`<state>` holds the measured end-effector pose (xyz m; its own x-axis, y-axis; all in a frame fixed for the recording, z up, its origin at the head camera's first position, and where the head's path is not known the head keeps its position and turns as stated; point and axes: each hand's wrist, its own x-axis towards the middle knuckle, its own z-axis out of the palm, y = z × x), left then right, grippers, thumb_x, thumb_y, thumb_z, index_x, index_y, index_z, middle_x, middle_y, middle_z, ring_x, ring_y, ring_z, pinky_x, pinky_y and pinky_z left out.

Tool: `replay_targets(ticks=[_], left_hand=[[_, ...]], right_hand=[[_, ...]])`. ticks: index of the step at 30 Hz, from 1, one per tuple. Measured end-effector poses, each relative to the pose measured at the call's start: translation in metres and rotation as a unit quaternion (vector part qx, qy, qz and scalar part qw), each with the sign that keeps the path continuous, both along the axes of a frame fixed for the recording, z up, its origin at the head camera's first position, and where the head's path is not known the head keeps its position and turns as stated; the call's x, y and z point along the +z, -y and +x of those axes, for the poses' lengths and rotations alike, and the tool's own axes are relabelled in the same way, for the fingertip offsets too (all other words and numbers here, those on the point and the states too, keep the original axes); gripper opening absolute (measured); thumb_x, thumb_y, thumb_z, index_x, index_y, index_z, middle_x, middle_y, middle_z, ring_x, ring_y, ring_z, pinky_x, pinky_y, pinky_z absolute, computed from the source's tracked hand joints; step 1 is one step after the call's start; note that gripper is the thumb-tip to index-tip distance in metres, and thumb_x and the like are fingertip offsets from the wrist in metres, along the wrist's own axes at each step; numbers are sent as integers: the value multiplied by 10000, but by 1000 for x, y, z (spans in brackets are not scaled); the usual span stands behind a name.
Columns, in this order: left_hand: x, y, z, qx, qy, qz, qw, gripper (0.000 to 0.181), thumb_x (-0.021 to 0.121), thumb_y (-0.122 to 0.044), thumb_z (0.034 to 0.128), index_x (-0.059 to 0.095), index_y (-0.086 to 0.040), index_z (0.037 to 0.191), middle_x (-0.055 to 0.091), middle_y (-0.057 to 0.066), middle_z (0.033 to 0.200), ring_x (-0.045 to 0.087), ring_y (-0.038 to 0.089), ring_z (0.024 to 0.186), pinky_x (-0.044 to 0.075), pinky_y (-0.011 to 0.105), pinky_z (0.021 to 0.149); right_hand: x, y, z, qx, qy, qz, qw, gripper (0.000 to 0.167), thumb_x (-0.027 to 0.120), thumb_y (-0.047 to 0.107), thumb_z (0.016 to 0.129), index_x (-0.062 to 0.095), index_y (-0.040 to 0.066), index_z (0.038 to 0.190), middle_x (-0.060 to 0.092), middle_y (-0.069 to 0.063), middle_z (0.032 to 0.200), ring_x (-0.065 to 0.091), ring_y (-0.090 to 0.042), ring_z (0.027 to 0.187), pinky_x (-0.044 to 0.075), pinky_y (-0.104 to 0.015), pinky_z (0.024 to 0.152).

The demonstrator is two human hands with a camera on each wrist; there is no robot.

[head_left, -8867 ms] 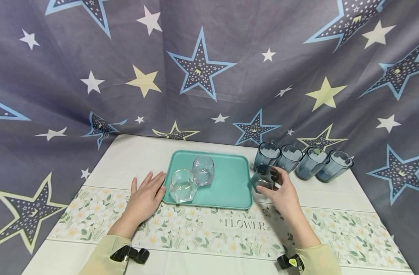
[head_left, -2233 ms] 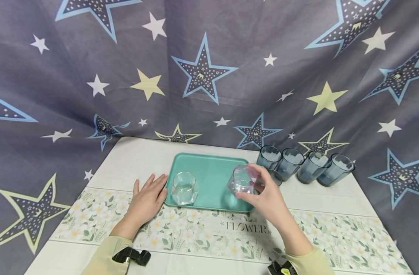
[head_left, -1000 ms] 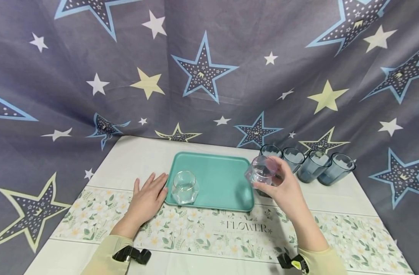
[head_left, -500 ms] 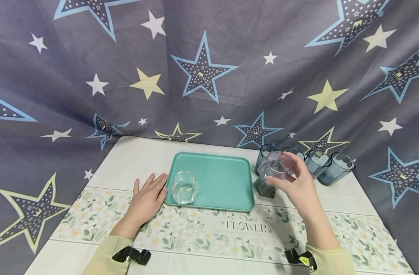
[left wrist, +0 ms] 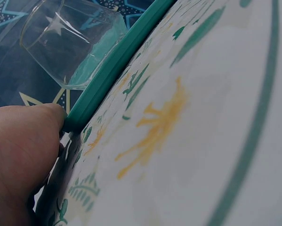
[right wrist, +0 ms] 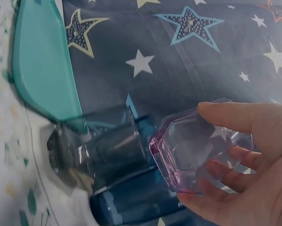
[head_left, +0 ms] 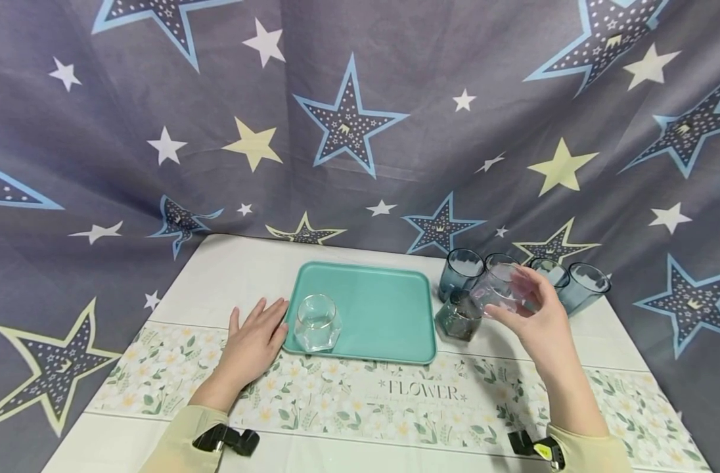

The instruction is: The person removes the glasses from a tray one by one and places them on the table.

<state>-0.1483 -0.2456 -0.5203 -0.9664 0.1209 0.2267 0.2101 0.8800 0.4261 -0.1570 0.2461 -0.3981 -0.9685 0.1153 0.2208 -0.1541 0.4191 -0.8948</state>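
Note:
My right hand (head_left: 542, 316) holds a pink-tinted faceted glass (right wrist: 190, 146) between thumb and fingers, tilted and raised off the table. In the head view this glass hangs in front of the blue tumblers. Just left of it, a dark grey faceted glass (head_left: 456, 320) stands on the table beside the tray's right edge. Fingers spread, my left hand (head_left: 252, 345) rests on the table against the left edge of the green tray (head_left: 389, 312). Its thumb (left wrist: 49, 115) touches the tray rim in the left wrist view. A clear faceted glass (head_left: 317, 328) stands on the tray's left part.
Several blue tumblers (head_left: 459, 272) stand in a row at the back right, partly hidden by the right hand and the pink glass. A floral band (head_left: 366, 394) crosses the white tablecloth (head_left: 247, 263). Behind the table hangs a star-patterned curtain (head_left: 218, 85).
The right hand earlier held the dark grey glass, now standing beside the tray. It has since lifted the pink glass from the tray and carried it right, past the grey glass. The left hand stays put.

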Motion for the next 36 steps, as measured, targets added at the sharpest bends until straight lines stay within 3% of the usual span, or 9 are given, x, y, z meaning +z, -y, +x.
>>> replay_targets(ticks=[15, 22, 36], left_hand=[[-4, 3, -1, 5, 135, -30, 9999, 538, 528, -291, 1182, 486, -92, 1679, 474, 120, 1710, 292, 433, 1637, -12, 750, 1284], [-5, 3, -1, 3, 129, -30, 9999, 537, 529, -289, 1181, 487, -91, 1678, 477, 126, 1708, 292, 437, 1636, -13, 752, 1282], [1, -1, 1, 48, 85, -7, 10000, 534, 530, -287, 1176, 503, -75, 1665, 498, 137, 1691, 318, 447, 1624, 11, 756, 1281]], right_hand=[[-13, -29, -3, -408, 315, 216, 9984, 982, 926, 98, 925, 350, 94, 1720, 521, -167, 1580, 523, -242, 1380, 487, -114, 1052], [-22, -33, -6, -260, 538, 381, 9975, 975, 914, 128, 943, 324, 31, 1713, 492, -193, 1604, 499, -330, 1417, 505, -139, 1051], [-43, -36, -13, -40, 938, 333, 9950, 955, 887, 59, 948, 295, -34, 1691, 458, -244, 1580, 472, -323, 1397, 492, -109, 990]])
